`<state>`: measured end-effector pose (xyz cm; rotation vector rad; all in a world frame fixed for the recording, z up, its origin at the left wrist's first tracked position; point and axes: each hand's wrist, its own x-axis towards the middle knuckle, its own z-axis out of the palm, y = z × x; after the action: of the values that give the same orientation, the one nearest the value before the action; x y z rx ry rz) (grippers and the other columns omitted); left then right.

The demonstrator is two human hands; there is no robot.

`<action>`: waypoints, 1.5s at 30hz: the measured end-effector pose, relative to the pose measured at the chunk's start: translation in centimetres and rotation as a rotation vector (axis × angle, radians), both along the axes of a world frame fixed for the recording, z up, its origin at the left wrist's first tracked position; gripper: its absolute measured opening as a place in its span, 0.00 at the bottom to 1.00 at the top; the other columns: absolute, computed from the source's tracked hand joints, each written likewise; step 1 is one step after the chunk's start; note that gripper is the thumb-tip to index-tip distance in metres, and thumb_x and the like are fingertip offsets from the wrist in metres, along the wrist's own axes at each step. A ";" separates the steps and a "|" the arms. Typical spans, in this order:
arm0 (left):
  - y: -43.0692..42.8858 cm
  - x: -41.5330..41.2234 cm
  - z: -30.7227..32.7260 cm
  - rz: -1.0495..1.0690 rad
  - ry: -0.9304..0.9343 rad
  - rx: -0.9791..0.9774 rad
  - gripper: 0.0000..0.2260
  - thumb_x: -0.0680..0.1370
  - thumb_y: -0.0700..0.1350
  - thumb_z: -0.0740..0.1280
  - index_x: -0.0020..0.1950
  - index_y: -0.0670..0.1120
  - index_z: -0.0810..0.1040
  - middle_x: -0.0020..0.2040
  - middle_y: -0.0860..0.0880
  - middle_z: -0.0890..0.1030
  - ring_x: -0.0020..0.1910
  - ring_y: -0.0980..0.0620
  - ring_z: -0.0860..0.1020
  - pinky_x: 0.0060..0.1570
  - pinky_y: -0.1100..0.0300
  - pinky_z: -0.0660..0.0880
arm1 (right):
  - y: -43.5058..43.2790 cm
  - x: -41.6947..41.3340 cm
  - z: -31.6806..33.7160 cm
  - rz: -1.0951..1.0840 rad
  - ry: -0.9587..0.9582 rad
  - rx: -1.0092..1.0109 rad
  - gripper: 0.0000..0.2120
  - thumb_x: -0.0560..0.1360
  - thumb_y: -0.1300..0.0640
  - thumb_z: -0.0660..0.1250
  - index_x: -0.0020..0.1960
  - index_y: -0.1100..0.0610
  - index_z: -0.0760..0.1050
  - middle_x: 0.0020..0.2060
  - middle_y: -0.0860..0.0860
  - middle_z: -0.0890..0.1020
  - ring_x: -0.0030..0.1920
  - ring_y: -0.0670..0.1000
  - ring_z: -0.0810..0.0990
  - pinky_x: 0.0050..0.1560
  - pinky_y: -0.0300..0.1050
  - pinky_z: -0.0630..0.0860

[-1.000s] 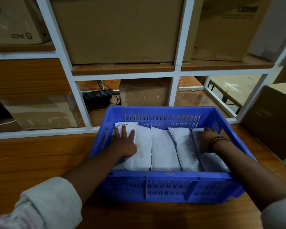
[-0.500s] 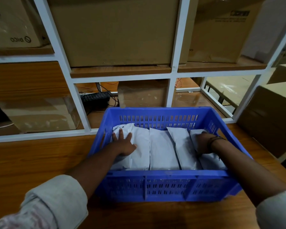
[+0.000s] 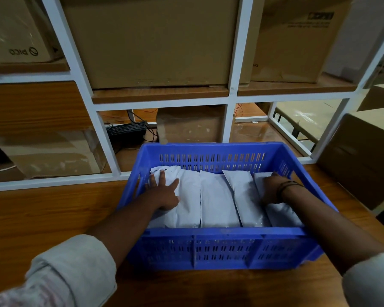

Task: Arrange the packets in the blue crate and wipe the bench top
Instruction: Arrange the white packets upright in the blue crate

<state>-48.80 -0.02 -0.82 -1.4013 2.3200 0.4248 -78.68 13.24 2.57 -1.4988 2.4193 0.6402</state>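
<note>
A blue slatted crate (image 3: 220, 249) stands on the wooden bench top (image 3: 42, 213) in front of me. Several white packets (image 3: 215, 200) lie side by side inside it, lengthwise from front to back. My left hand (image 3: 163, 191) presses flat with spread fingers on the leftmost packet (image 3: 187, 196). My right hand (image 3: 269, 188) rests on the rightmost packet (image 3: 282, 214), near the crate's right wall; its fingers are bent over the packet's far end and mostly hidden behind the hand.
A white-framed shelf unit (image 3: 231, 94) rises just behind the crate, holding big cardboard boxes (image 3: 151, 41). A black keyboard (image 3: 126, 131) lies behind the frame. Another cardboard box (image 3: 364, 160) stands on the bench at the right.
Both hands have stayed on the outer packets, shifting only slightly. The view has tilted down a little.
</note>
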 end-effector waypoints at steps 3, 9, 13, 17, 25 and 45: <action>0.0 -0.1 -0.2 0.003 -0.007 -0.004 0.35 0.82 0.63 0.56 0.81 0.59 0.39 0.77 0.44 0.25 0.75 0.33 0.29 0.75 0.34 0.39 | 0.0 0.4 0.1 0.041 0.015 0.034 0.19 0.69 0.43 0.70 0.54 0.54 0.75 0.48 0.53 0.81 0.49 0.53 0.79 0.54 0.48 0.80; 0.1 -0.1 0.1 0.002 -0.001 -0.010 0.36 0.81 0.65 0.57 0.81 0.58 0.39 0.77 0.44 0.25 0.76 0.33 0.30 0.75 0.35 0.40 | -0.1 0.2 -0.1 0.018 -0.020 0.057 0.19 0.71 0.42 0.71 0.56 0.53 0.77 0.48 0.52 0.82 0.49 0.51 0.80 0.52 0.45 0.79; 0.1 0.0 0.2 0.006 0.025 -0.028 0.37 0.80 0.66 0.57 0.82 0.57 0.41 0.78 0.44 0.27 0.77 0.33 0.31 0.75 0.36 0.42 | -1.1 -2.8 -2.5 0.012 -0.046 -0.072 0.20 0.66 0.36 0.66 0.48 0.50 0.78 0.42 0.50 0.82 0.41 0.50 0.80 0.49 0.49 0.81; 0.1 -0.1 0.2 0.020 0.086 -0.066 0.37 0.79 0.70 0.53 0.82 0.56 0.43 0.79 0.44 0.29 0.77 0.33 0.32 0.75 0.36 0.41 | -1.4 -4.0 -3.0 0.019 -0.016 -0.142 0.13 0.67 0.44 0.65 0.47 0.50 0.75 0.43 0.50 0.82 0.42 0.51 0.80 0.49 0.50 0.80; -0.3 -0.3 -0.1 0.026 0.058 -0.049 0.39 0.77 0.73 0.49 0.82 0.57 0.43 0.80 0.46 0.31 0.78 0.34 0.34 0.76 0.35 0.42 | 1.1 -0.3 1.4 -0.018 -0.071 -0.128 0.16 0.73 0.50 0.69 0.58 0.57 0.76 0.51 0.54 0.79 0.51 0.54 0.79 0.54 0.47 0.79; 4.1 2.1 2.7 0.124 0.454 -0.410 0.32 0.78 0.65 0.62 0.79 0.54 0.62 0.82 0.46 0.54 0.80 0.38 0.50 0.77 0.41 0.50 | 3.4 -0.6 2.0 0.059 -0.375 -0.637 0.16 0.76 0.48 0.69 0.60 0.54 0.78 0.56 0.52 0.77 0.55 0.55 0.79 0.58 0.50 0.77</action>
<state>-46.70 4.08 1.84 -1.7999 2.8125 0.3421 -79.29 16.59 4.56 -1.7084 2.3800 -0.4268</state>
